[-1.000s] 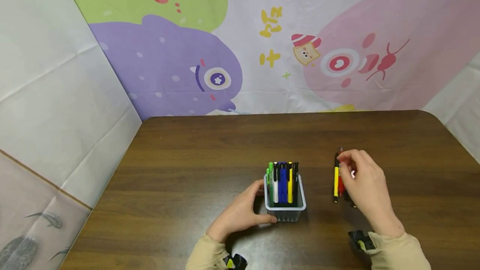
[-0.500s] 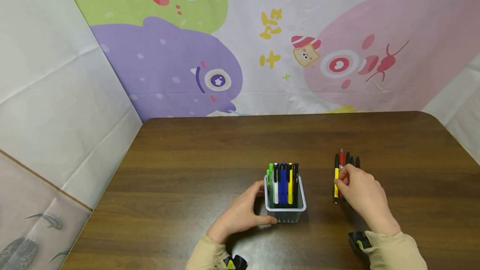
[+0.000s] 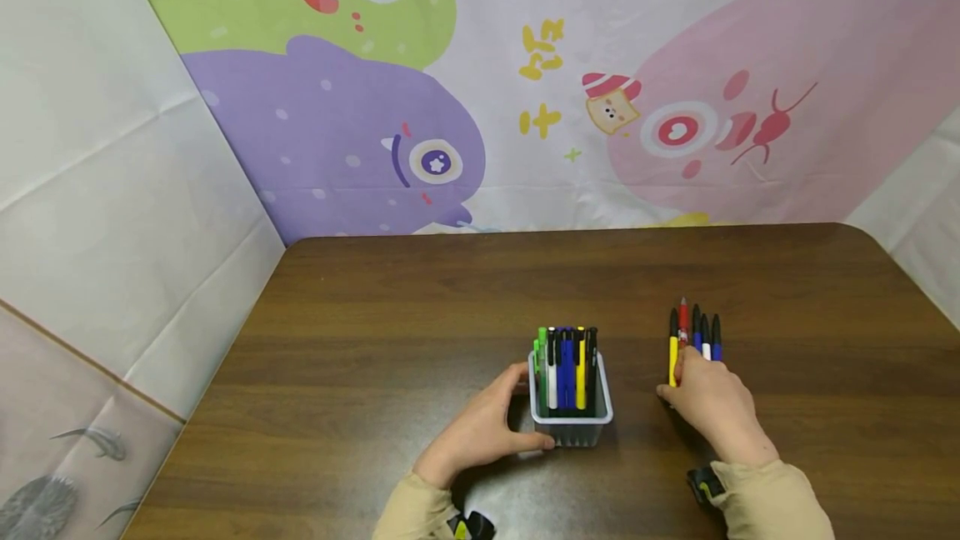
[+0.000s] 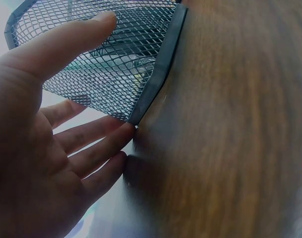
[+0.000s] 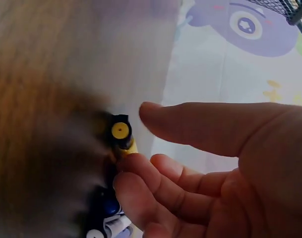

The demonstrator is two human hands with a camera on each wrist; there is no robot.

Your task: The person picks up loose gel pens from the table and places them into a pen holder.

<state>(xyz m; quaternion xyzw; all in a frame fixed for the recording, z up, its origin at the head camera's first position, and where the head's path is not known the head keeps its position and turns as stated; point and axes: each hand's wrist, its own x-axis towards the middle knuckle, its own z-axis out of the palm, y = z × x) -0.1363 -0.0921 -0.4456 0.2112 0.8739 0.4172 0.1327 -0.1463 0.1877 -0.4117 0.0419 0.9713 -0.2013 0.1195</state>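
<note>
A mesh pen holder (image 3: 573, 432) stands on the table, filled with several upright pens (image 3: 566, 369) in green, white, blue, yellow and black. My left hand (image 3: 487, 423) holds it, thumb along the near mesh and fingertips at the bottom edge (image 4: 158, 74). To its right, several markers lie side by side: yellow (image 3: 672, 357), red (image 3: 683, 319), blue (image 3: 697, 327), white (image 3: 706, 338) and another blue one (image 3: 717, 340). My right hand (image 3: 712, 402) is over their near ends. In the right wrist view its thumb stands apart from the yellow marker's end (image 5: 120, 130), with fingertips close beside it.
The brown wooden table (image 3: 390, 315) reaches back to a cartoon-printed cloth (image 3: 540, 173). White cloth (image 3: 127, 132) hangs at the left. Black straps (image 3: 707, 486) circle both wrists over beige sleeves.
My right hand has moved down and toward me along the markers, uncovering the red, blue and white ones. The left hand and pen holder have stayed in place.
</note>
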